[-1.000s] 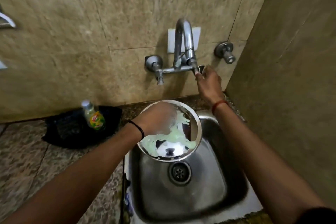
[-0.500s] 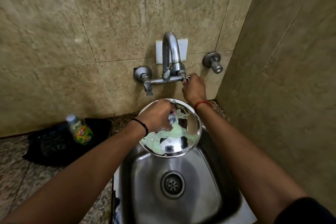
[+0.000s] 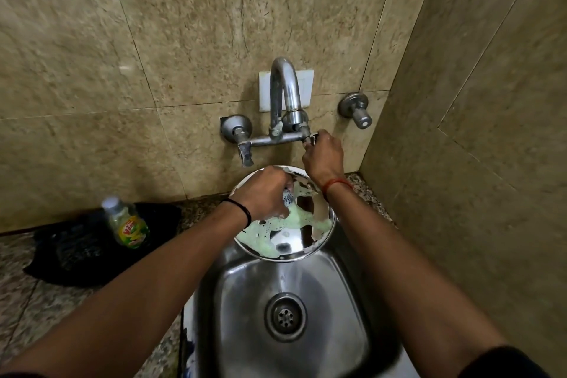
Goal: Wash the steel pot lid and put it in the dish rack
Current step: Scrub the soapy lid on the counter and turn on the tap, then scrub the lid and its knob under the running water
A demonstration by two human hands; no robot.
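Observation:
A round steel pot lid [image 3: 306, 239], smeared with green soapy foam, is held over the back of the steel sink [image 3: 346, 310]. My left hand [image 3: 264, 195] grips the lid by its foamy central knob. My right hand [image 3: 323, 155] is closed on the right handle of the wall tap [image 3: 283, 107], just above the lid's far rim. No water runs from the spout. No dish rack is in view.
A small bottle of green dish soap [image 3: 127, 222] stands on a black cloth [image 3: 76, 252] on the granite counter to the left. The left tap handle [image 3: 245, 155] hangs above the lid. A separate wall valve [image 3: 356, 110] sits right, near the side wall.
The view has shifted so that tap and sink sit lower in frame. My left hand has moved from the lid's face to its knob. My right hand stays on the tap handle.

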